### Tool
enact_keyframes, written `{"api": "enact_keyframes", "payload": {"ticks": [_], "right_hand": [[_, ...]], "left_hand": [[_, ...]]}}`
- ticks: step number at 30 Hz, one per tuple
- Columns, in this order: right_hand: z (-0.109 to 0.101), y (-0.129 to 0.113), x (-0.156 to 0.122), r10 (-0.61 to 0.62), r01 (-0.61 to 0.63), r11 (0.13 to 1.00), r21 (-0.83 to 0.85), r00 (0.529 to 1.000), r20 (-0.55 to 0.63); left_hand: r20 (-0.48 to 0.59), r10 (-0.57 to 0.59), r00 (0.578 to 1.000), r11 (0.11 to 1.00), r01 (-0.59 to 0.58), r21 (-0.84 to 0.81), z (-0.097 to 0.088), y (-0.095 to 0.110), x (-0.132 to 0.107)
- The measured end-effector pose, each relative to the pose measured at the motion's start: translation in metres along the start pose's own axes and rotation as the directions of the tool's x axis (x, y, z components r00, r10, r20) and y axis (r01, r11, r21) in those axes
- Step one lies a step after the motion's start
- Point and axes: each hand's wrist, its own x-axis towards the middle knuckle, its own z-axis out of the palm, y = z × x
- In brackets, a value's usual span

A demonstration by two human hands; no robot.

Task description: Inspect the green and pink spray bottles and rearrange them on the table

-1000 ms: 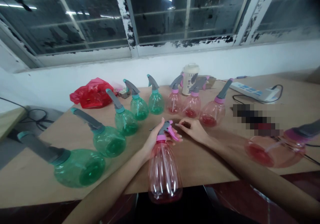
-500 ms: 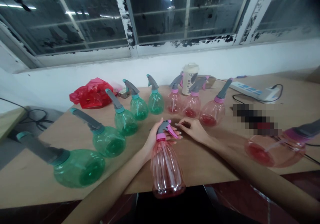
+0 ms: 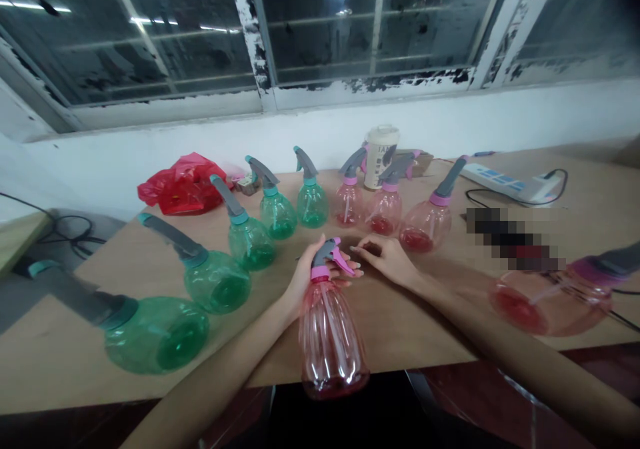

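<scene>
Near the table's front edge, my left hand is closed round the neck of a clear pink spray bottle with a grey head and pink trigger. The bottle's base leans toward me and reaches past the table edge. My right hand rests on the table just right of the spray head, apart from it. Its thumb and fingertips are pinched together, and whatever may be between them is hidden. Green spray bottles curve along the left, while other pink spray bottles stand behind and right of my hands.
A red plastic bag lies at the back left. By the wall stand a lidded paper cup and, further right, a white power strip with a cable. A blurred-out dark object lies on the right.
The held pink bottle and my left hand have shifted very slightly left. My right hand and the standing bottles stay where they were.
</scene>
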Motion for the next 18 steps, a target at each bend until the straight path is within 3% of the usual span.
{"api": "enact_keyframes", "payload": {"ticks": [6, 8, 11, 18], "right_hand": [[-0.0005, -0.0002, -0.0003, -0.014, 0.014, 1.0, -0.007, 1.0, -0.007], [-0.0002, 0.0004, -0.0003, -0.01, 0.01, 1.0, -0.007, 1.0, -0.008], [0.0005, 0.0017, -0.0002, 0.005, -0.005, 1.0, -0.012, 1.0, -0.008], [0.0007, 0.0029, 0.0001, -0.014, 0.014, 1.0, -0.003, 1.0, -0.002]], "left_hand": [[-0.099, 0.112, 0.989, 0.991, -0.103, 0.091, 0.0027, 0.0004, -0.0048], [-0.062, 0.125, 0.99, 0.988, -0.119, 0.097, 0.0031, 0.0027, -0.0057], [0.016, 0.111, 0.994, 0.988, -0.112, 0.106, 0.0016, 0.0054, -0.0039], [-0.04, 0.048, 0.998, 0.997, -0.045, 0.062, -0.0032, 0.004, 0.0016]]}}
